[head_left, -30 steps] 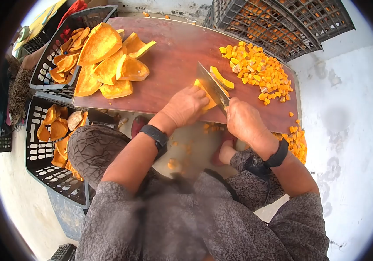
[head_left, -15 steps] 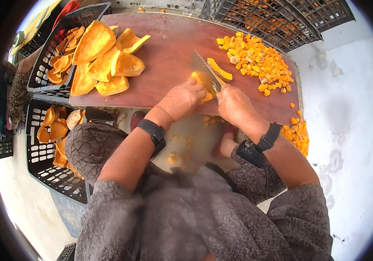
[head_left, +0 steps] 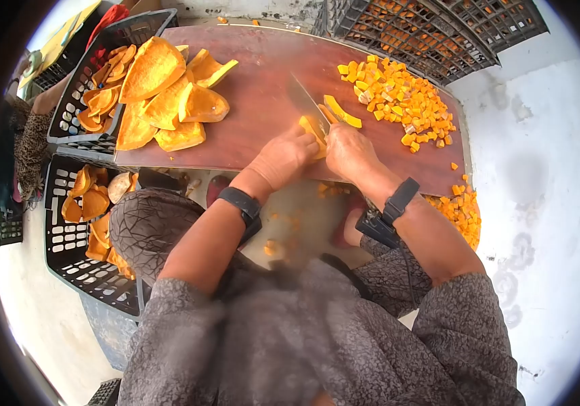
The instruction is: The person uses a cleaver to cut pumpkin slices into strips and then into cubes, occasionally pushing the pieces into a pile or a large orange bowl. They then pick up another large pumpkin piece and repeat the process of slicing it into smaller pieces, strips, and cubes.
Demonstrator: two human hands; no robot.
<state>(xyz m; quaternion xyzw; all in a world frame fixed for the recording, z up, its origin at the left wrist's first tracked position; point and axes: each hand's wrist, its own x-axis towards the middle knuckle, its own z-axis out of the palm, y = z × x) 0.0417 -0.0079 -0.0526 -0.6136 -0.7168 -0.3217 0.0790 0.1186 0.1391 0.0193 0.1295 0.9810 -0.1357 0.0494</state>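
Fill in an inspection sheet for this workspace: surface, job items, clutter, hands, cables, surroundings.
Surface: reddish-brown board, partly bare.
Job items: knife at a small orange piece; strip beside it; large chunks left, cubes right.
Clutter: orange scraps on the floor.
Hands: left hand holds the small piece; right hand grips the knife.
Cables: apparently a thin cord below the right wristband.
Surroundings: crates left, stacked crates far right, pale wall right.

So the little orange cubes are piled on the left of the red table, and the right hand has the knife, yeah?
Not quite: the head view shows the little orange cubes piled on the right of the red table. The right hand does have the knife.
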